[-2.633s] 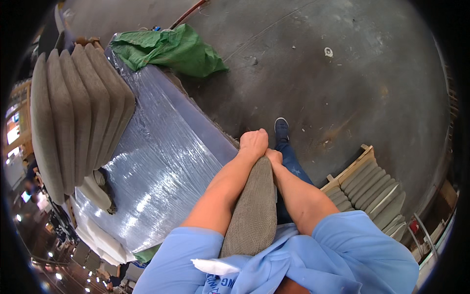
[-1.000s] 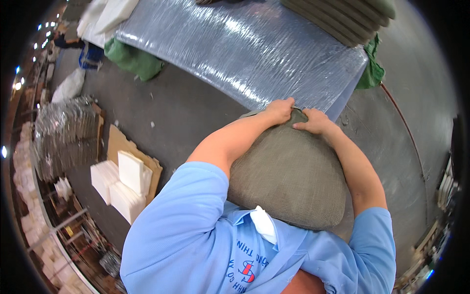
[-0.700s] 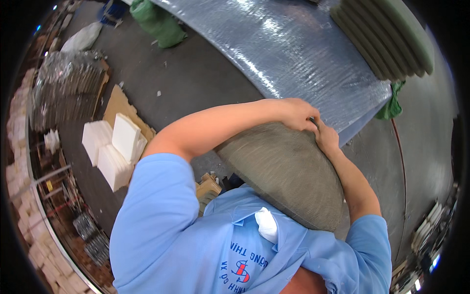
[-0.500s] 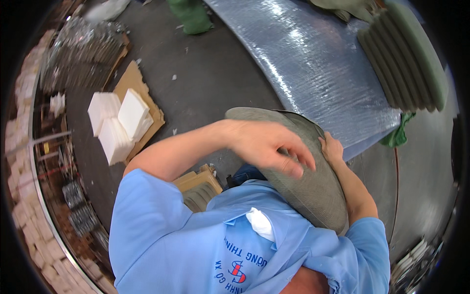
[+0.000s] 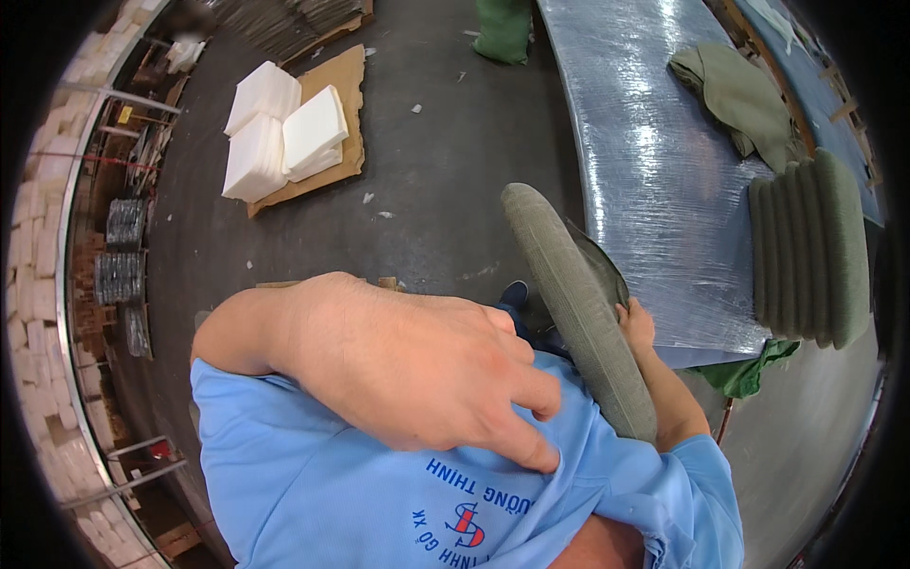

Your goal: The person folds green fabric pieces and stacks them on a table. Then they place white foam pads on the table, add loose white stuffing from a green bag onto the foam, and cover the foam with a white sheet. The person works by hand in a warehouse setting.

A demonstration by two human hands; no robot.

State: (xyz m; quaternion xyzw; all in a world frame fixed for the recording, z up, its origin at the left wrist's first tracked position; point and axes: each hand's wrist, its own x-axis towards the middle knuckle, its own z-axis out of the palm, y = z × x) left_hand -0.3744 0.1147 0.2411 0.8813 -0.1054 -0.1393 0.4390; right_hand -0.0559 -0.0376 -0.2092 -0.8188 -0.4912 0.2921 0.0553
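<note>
A grey-green fabric-covered cushion point(image 5: 578, 313) stands on edge against the right side of my body. My right hand point(image 5: 638, 324) is closed on its far edge, where a loose dark flap of the cover hangs out; some of its fingertips are hidden. My left hand point(image 5: 427, 370) hovers large and close over the chest of my blue shirt point(image 5: 313, 446). Its thumb and forefinger are bent and apart, with nothing visible between them, while the other fingers are partly hidden. The shirt pocket lies hidden behind this hand.
A plastic-wrapped table point(image 5: 654, 190) stretches ahead on the right. On it are a heap of green fabric point(image 5: 739, 100) and a row of stacked cushions point(image 5: 810, 247). White foam blocks point(image 5: 270, 119) sit on cardboard point(image 5: 346, 142) at left. A green sack point(image 5: 502, 33) lies on the floor.
My left hand has come off the cushion's face and up toward my chest, covering the white wad in the pocket. The cushion has turned more edge-on, still held by my right hand.
</note>
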